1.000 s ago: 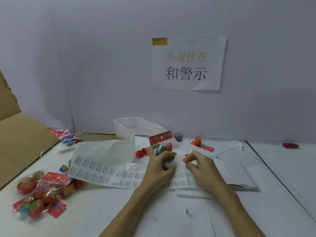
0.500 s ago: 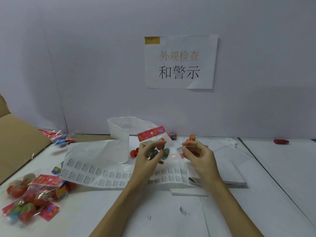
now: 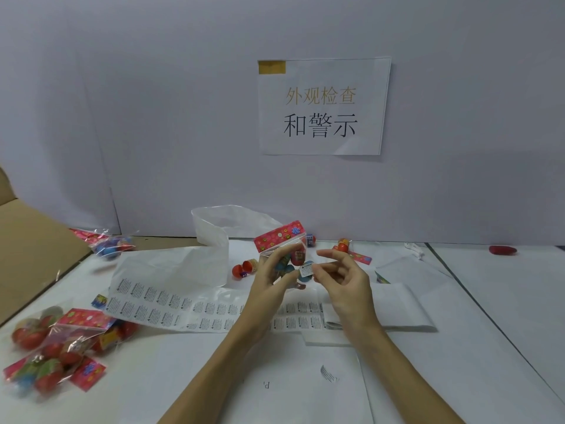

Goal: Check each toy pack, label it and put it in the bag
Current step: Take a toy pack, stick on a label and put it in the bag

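Note:
My left hand point(image 3: 269, 280) grips a clear toy pack point(image 3: 286, 246) with a red flowered header card, held upright above the table. My right hand point(image 3: 342, 278) pinches a small white warning label point(image 3: 305, 269) against the pack's lower right side. Below both hands lies a long sheet of warning labels point(image 3: 171, 307). A white plastic bag point(image 3: 214, 237) stands open behind the sheet, at the wall.
Several toy packs point(image 3: 58, 344) lie in a heap at the near left, and one more pack point(image 3: 111, 244) lies by a cardboard box flap point(image 3: 33, 249). Loose small toys point(image 3: 244, 267) sit behind my hands. A red object point(image 3: 503, 250) lies far right.
My left hand lifted the pack off the table. My right hand came up from the label sheet with a label and brought it to the pack.

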